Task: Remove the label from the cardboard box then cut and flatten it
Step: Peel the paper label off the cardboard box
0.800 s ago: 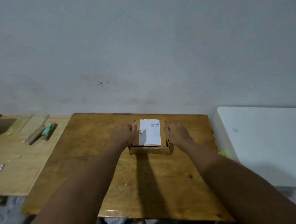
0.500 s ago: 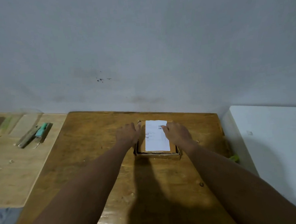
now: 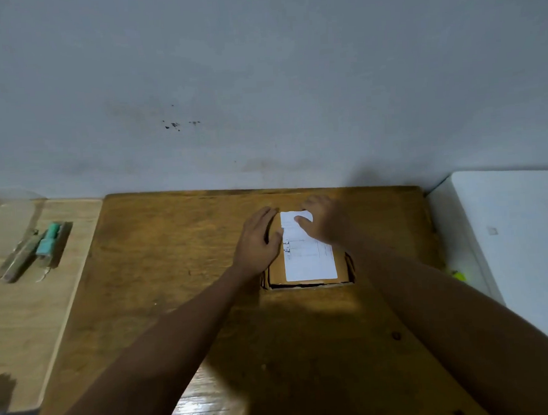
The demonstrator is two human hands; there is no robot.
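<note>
Head view: cardboard box lies flat at the desk's far centre, long axis running away from the viewer. White printed label covers its top. Left hand rests with straight fingers on the box's left edge; right hand fingers curl over the label's far corner.

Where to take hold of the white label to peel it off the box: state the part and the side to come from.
Take the label by its far right corner, where the right hand already lies and the edge looks slightly lifted. Come from the far side and peel toward you along its length, since it lies flat on the cardboard box. The left hand steadies the box's left side.
</note>
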